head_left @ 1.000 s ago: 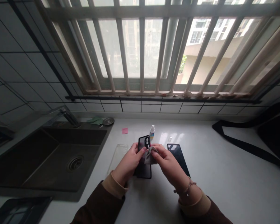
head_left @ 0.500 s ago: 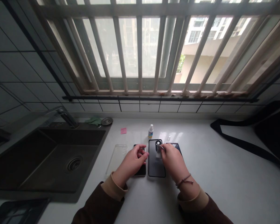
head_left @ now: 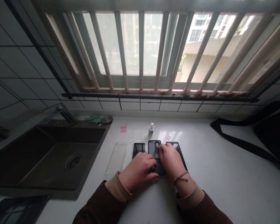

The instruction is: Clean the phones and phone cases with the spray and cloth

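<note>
A dark phone case (head_left: 161, 169) with a round camera cutout lies on the counter in front of me. My right hand (head_left: 171, 157) is over its upper part, the fingers pinched on a small pale wipe (head_left: 157, 154) beside the camera cutout. My left hand (head_left: 141, 168) reaches over the case's lower left side, thumb and fingers apart; whether it touches the case I cannot tell. A black phone (head_left: 139, 147) lies partly under this hand. A clear phone case (head_left: 116, 158) lies to its left. Partly behind my right hand is another dark flat device (head_left: 178, 149).
A small white bottle (head_left: 151, 130) stands behind the phone case. Nearby are a pink note (head_left: 123, 129) and a small clear piece (head_left: 169, 136). The sink (head_left: 91, 177) with a faucet (head_left: 66, 114) is at left; a black strap (head_left: 233, 123) lies at right.
My left hand has moved right and nearer to me, from over the phone to the case's lower left side, uncovering the phone's top. My right hand stays pinched near the camera cutout.
</note>
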Action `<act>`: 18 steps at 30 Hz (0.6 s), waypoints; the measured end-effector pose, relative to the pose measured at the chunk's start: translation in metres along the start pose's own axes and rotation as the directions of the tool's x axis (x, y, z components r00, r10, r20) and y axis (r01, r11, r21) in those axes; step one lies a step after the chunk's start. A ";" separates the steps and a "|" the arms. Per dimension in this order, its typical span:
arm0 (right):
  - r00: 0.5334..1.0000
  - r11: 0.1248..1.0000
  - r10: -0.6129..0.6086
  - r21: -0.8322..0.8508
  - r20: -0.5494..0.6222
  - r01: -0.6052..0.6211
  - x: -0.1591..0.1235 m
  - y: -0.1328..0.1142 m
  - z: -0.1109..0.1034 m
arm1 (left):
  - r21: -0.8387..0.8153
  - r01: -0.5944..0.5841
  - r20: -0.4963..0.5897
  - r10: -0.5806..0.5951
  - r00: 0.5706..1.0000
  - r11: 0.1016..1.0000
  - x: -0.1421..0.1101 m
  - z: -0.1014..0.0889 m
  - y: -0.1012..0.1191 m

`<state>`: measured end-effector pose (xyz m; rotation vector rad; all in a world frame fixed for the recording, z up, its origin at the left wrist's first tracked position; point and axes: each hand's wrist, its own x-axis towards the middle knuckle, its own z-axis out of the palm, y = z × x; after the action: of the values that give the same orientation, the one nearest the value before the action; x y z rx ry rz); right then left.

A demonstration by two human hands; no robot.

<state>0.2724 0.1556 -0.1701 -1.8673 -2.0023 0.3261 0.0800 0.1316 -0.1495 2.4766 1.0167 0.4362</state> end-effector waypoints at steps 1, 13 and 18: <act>1.000 1.000 -0.004 0.007 -0.011 0.005 0.000 0.000 -0.001 | 0.025 -0.002 0.015 0.001 1.000 1.000 0.000 0.001 0.000; 0.969 0.973 0.145 -0.152 -0.200 -0.177 0.023 0.044 -0.023 | 0.252 -0.175 -0.058 0.195 0.979 0.952 0.010 0.029 0.026; 0.964 0.961 0.204 -0.153 -0.173 -0.231 0.030 0.061 -0.022 | 0.364 -0.165 -0.084 0.209 0.974 0.917 0.023 0.050 0.042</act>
<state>0.3356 0.1888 -0.1729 -2.1555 -1.7736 0.0635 0.1427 0.1080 -0.1687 2.9208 0.9796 0.5056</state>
